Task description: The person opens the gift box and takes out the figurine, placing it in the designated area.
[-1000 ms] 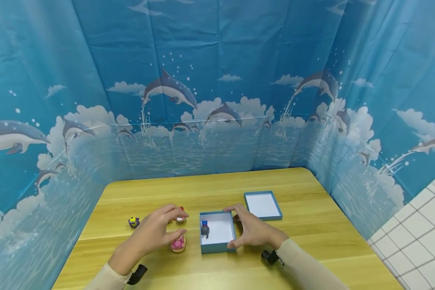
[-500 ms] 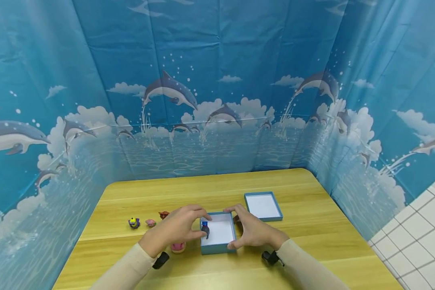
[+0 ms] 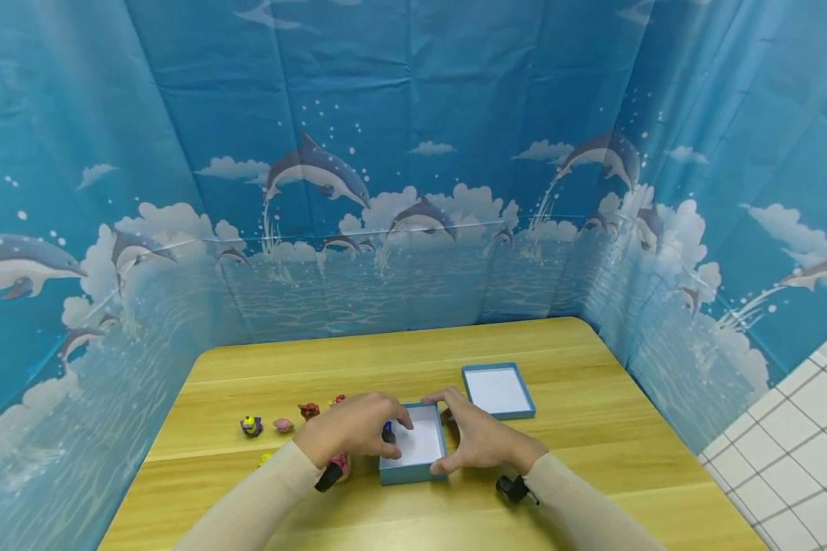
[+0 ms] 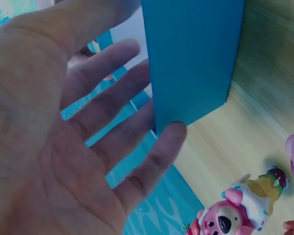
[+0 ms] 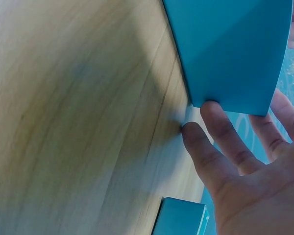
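A blue open-topped box (image 3: 413, 474) with a white inside stands on the table. My right hand (image 3: 482, 438) grips its right side, thumb at the near corner and index finger at the far one; other fingers touch the wall in the right wrist view. My left hand (image 3: 354, 425) reaches over the left wall, thumb and fingers spread. Between thumb and index finger, a small dark figurine (image 3: 388, 435) with a blue top shows in the box, partly covered. In the left wrist view the left fingers (image 4: 152, 166) are fairly straight beside the box wall, which hides the figurine.
A matching blue lid (image 3: 499, 390) lies inside up, behind and right of the box. Left of it are several small figurines: a yellow-and-purple one (image 3: 251, 426), a pink one (image 3: 284, 425), a reddish-brown one (image 3: 308, 411). A pink bear figurine (image 4: 230, 215) lies near the left hand.
My left hand has moved right from above the figurines to over the box, its fingertips now inside, around the dark figurine. The right hand stays at the box's right side.
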Motion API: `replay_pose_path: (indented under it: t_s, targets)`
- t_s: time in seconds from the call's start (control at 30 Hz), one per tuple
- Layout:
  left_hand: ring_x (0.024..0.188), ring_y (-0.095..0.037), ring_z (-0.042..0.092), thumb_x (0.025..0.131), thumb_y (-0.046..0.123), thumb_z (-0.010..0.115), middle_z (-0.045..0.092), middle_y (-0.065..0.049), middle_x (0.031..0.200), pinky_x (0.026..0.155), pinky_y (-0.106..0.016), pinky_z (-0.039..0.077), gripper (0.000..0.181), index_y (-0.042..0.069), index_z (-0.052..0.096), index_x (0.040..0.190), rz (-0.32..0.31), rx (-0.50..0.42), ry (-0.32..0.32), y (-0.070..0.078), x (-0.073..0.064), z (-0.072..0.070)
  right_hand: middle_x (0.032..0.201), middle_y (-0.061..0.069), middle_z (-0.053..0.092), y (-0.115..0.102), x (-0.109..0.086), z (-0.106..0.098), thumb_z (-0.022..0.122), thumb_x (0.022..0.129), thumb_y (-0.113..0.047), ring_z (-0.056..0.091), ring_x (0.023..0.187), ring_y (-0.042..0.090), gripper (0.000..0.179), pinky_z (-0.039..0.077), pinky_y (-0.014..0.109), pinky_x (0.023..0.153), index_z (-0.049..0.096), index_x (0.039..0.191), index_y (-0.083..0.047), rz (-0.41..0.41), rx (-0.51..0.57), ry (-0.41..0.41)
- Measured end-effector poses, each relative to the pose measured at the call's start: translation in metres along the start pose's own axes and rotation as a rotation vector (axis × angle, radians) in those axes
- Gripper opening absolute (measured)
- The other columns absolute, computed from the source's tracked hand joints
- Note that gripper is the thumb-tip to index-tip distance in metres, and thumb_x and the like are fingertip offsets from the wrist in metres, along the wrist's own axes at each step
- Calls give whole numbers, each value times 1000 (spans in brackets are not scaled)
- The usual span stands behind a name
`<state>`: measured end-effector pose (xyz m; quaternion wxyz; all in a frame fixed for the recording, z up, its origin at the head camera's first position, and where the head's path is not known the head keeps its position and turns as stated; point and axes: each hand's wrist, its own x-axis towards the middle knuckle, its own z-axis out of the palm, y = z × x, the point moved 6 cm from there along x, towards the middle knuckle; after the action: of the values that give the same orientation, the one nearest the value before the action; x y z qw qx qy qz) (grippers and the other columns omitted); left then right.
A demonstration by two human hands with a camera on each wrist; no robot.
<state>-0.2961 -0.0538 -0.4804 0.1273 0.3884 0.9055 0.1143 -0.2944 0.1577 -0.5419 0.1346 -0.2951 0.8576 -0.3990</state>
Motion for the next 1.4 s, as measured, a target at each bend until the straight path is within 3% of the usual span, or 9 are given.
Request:
replay_pose_path:
  t_s: [0.27, 0.7, 1.07, 1.4]
  targets:
    - [97, -3, 72, 95, 30, 101, 87, 6, 121, 89, -25, 65, 34, 20, 88, 125, -12, 56, -40, 4, 6, 3, 172, 16, 46, -1, 0, -2, 100, 92, -51, 64, 145, 30, 109, 58, 51, 124, 40, 174, -13, -11, 8, 1]
    - [81, 6, 63, 91, 26, 104, 81, 17, 91, 76, -19, 60, 16, 26, 91, 99, -2, 97, -51, 5, 13, 13, 171, 12, 45, -3, 0, -2, 100, 92, -50, 63, 146, 31, 108, 58, 44, 124, 39, 174, -12, -20, 28, -6]
    - [84, 5, 64, 93, 21, 102, 82, 15, 94, 80, -19, 60, 14, 24, 91, 100, 31, -11, -55, -2, 8, 15, 170, 9, 46, -4, 4, 0, 100, 92, -48, 63, 145, 29, 107, 58, 46, 124, 40, 173, -13, -26, 12, 2]
    - [92, -2, 67, 99, 17, 96, 80, 7, 107, 86, -20, 61, 12, 18, 93, 111, 117, -82, 20, 0, 3, 5, 171, 13, 45, -2, 2, 0, 100, 93, -49, 65, 141, 32, 108, 61, 45, 120, 39, 174, -13, -21, 12, 1]
